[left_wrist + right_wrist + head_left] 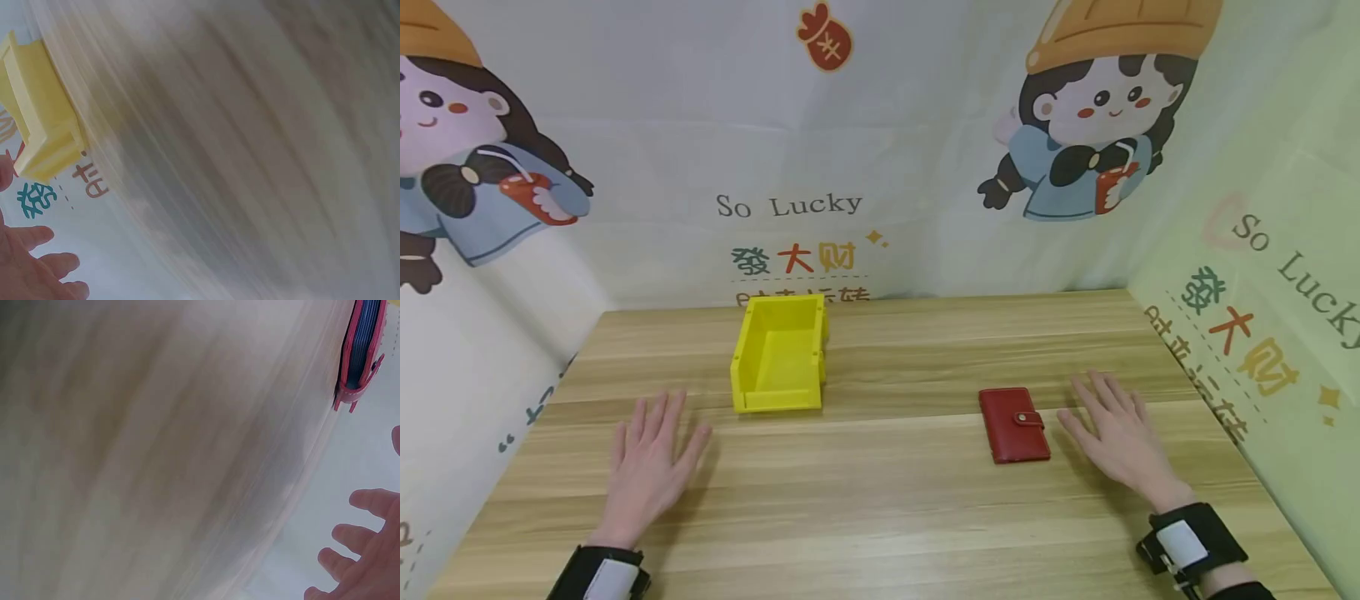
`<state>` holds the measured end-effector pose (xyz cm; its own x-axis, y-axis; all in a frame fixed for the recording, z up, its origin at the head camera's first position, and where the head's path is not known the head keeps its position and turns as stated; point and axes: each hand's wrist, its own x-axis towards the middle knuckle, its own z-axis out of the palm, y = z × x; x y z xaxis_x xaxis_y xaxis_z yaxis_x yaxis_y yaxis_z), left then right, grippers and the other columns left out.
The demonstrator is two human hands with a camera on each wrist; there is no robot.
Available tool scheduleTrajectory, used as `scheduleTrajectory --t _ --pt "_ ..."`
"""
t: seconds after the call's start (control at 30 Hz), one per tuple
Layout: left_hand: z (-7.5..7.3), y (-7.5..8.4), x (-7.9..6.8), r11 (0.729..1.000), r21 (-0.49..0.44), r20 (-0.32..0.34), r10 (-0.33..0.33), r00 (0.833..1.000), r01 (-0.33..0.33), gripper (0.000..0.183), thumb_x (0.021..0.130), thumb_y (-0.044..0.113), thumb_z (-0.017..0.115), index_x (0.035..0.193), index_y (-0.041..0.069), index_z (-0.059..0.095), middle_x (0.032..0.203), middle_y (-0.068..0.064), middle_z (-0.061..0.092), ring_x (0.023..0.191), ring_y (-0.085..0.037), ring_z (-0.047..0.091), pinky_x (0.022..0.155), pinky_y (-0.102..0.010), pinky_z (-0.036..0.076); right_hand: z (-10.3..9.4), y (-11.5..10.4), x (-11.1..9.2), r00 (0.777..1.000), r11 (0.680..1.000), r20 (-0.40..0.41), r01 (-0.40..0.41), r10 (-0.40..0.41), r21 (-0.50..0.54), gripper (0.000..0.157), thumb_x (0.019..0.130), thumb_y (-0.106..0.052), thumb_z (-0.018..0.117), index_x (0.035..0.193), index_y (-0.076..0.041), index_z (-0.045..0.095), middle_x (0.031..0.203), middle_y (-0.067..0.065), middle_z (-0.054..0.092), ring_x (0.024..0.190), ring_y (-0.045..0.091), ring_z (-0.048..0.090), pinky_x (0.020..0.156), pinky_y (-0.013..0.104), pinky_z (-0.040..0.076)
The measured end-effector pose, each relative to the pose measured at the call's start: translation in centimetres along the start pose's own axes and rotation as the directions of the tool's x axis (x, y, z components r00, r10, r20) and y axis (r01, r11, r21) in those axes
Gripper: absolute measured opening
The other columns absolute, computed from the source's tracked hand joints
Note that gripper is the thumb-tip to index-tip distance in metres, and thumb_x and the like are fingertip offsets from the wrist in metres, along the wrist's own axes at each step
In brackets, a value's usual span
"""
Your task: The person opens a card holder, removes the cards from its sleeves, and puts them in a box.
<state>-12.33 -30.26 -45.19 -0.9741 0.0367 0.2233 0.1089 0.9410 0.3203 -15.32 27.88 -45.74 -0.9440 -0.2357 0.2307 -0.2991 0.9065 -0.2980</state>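
Observation:
In the head view a yellow plastic bin [778, 398] stands at the back of the table, left of the middle. My left hand [649, 467] is in front and to the left of it, palm down with fingers spread, holding nothing. A red card wallet [1006, 425] with a snap strap lies flat on the right side. Just right of it is my right hand [1120, 437], fingers spread and nothing held. The right wrist view shows the wallet [350, 356] edge-on, with a stack of dark sleeves inside. In the left wrist view the bin [47, 106] appears beyond the fingers.
The wood-grain table [895, 517] reaches back to a printed white cloth [917, 167] with cartoon figures and lettering. The same kind of cloth hangs along the left and right sides. Each wrist wears a black strap [1198, 542] with a pale square on it.

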Motion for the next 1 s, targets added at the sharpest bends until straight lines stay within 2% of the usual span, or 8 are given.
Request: scheduleTrajectory --t 0.23,0.4,0.57,0.77,1.0 --pt "0.3 1.7 -0.3 0.999 -0.032 -0.025 0.044 0.999 -0.044 0.07 0.098 0.047 0.038 0.149 0.005 0.013 0.153 -0.019 0.001 0.135 -0.03 -0.011 0.105 -0.063 0.0 -0.1 -0.6 -0.2 1.0 1.0 0.016 -0.004 0.004 0.001 0.065 0.097 -0.046 0.043 0.14 0.002 0.037 0.143 0.031 0.027 0.129 0.045 0.019 0.1 0.068 0.013" --pt "0.4 3.0 -0.5 0.997 -0.047 -0.028 0.058 0.998 -0.059 0.071 0.098 0.046 0.038 0.149 0.004 0.011 0.153 -0.019 0.001 0.135 -0.029 -0.01 0.106 -0.061 -0.002 0.0 -1.3 -0.2 0.999 1.0 0.052 -0.009 0.009 0.001 0.065 0.097 -0.045 0.043 0.141 0.002 0.036 0.145 0.03 0.026 0.13 0.044 0.018 0.102 0.067 0.012" --pt "0.7 4.7 -0.6 0.994 -0.079 -0.019 0.078 0.997 -0.079 0.071 0.098 0.046 0.039 0.148 0.003 0.014 0.153 -0.019 0.005 0.135 -0.029 -0.008 0.105 -0.062 0.001 0.3 -2.0 -0.1 0.999 1.0 0.049 -0.004 0.003 0.019 0.063 0.097 -0.042 0.043 0.139 0.004 0.037 0.143 0.03 0.028 0.129 0.045 0.021 0.101 0.066 0.014" --pt "2.0 7.1 -0.8 0.988 -0.103 0.021 0.115 0.993 -0.112 0.069 0.098 0.044 0.041 0.148 0.003 0.017 0.152 -0.022 0.008 0.135 -0.031 -0.004 0.105 -0.063 0.006 0.7 -2.7 -0.2 0.999 0.995 0.039 -0.014 0.01 0.101 0.062 0.099 -0.04 0.041 0.135 0.01 0.039 0.139 0.033 0.034 0.124 0.046 0.029 0.099 0.065 0.023" --pt "3.6 10.1 -0.8 0.981 -0.102 0.056 0.173 0.983 -0.167 0.07 0.098 0.049 0.039 0.148 0.005 0.019 0.152 -0.017 0.013 0.136 -0.031 0.002 0.106 -0.061 0.009 0.9 -3.3 -0.2 0.998 0.976 0.012 -0.069 0.068 0.206 0.056 0.099 -0.035 0.043 0.131 0.011 0.044 0.129 0.033 0.044 0.117 0.047 0.036 0.096 0.062 0.029"
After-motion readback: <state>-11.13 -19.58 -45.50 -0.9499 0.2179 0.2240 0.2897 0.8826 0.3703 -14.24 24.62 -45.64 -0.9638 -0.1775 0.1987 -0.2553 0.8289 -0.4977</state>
